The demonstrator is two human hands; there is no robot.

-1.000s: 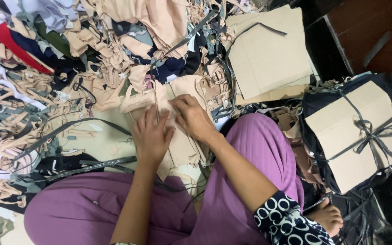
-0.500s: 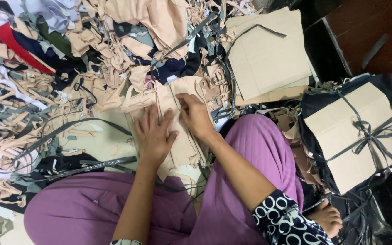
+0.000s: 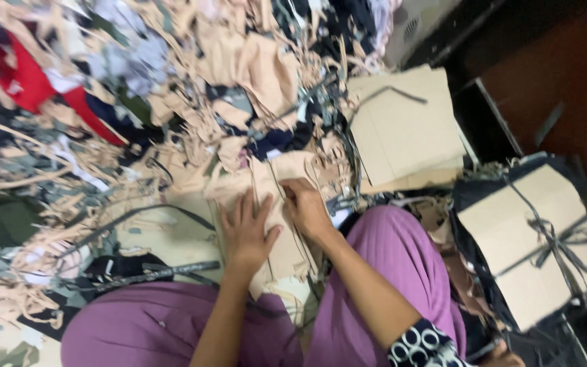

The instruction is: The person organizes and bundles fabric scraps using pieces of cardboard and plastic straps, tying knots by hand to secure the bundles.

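I sit cross-legged in purple trousers (image 3: 402, 265) on the floor. My left hand (image 3: 247, 231) lies flat, fingers spread, on a beige fabric piece (image 3: 280, 251) in front of my knees. My right hand (image 3: 305, 206) rests beside it, fingers curled on the same beige piece near a thin dark strip (image 3: 287, 204) that runs across it. Whether the right fingers pinch the fabric or only press on it is not clear.
A large heap of beige, grey, dark and red fabric scraps (image 3: 137, 102) covers the floor ahead and to the left. A flat cardboard sheet (image 3: 405, 129) lies ahead right. A bundle wrapped in cardboard and tied with grey strips (image 3: 545, 245) sits at the right.
Both hands stay on the beige piece, with the left hand's fingers spread a little wider. The camera has shifted, so the view is blurred.
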